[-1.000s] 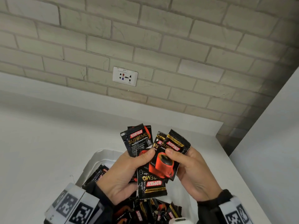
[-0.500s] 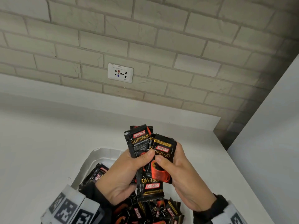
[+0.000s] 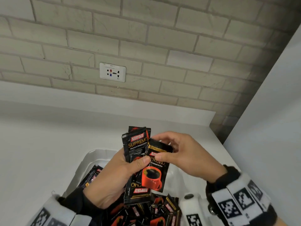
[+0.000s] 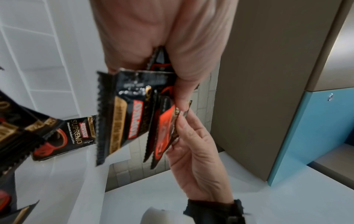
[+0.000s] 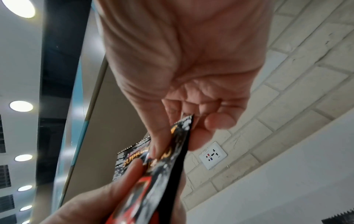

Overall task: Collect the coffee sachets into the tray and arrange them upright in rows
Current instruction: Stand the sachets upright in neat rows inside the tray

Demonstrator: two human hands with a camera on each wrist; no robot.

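Observation:
My left hand [image 3: 123, 170] grips a fan of several black Kopiko coffee sachets [image 3: 136, 144] above the white tray [image 3: 92, 158]; the thumb presses on their front. My right hand [image 3: 175, 154] pinches the top of the front sachet [image 3: 154, 175], the one with the red cup, between thumb and fingers. In the left wrist view the held sachets [image 4: 122, 115] hang from my left hand with the right hand [image 4: 191, 151] at their edge. The right wrist view shows the pinched sachet [image 5: 164, 171] edge-on. More sachets [image 3: 153, 211] lie loose in the tray below.
The tray sits on a white counter [image 3: 40, 152] against a brick wall with a power socket [image 3: 112, 72]. A white panel [image 3: 268, 128] rises at the right. A few sachets [image 3: 92, 176] lean at the tray's left side.
My right hand has turned the front sachet upright against the bunch and shifted its grip from the side to the sachet's top edge. The left hand keeps its hold.

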